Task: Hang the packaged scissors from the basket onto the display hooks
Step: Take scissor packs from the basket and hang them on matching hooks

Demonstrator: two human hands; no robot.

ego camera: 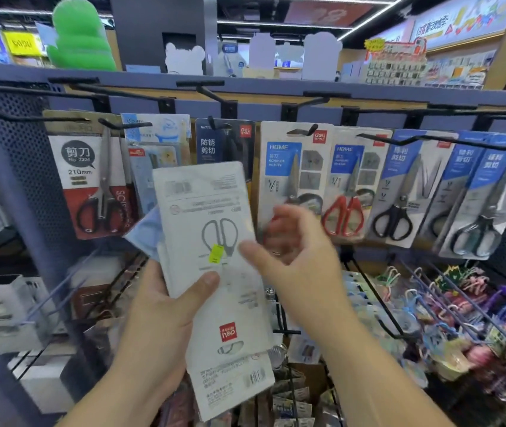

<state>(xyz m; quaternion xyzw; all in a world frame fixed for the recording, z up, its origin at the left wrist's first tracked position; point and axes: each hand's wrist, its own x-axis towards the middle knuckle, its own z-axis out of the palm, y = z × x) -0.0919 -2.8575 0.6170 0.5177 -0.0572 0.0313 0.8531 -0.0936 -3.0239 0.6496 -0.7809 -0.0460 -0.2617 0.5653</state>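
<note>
A white pack of scissors [211,211] was gripped from below by the left hand [159,322], its thumb pressed on the printed back, with more packs stacked behind. The right hand [298,263], blurred at the pack's 3 o'clock edge, was loosely curled; whether it pinched anything could not be told. The hanging slot [230,348] sat at 6 o'clock, so the pack would best be turned end for end, front outward, before being threaded onto a hook [308,129] at 1 o'clock.
</note>
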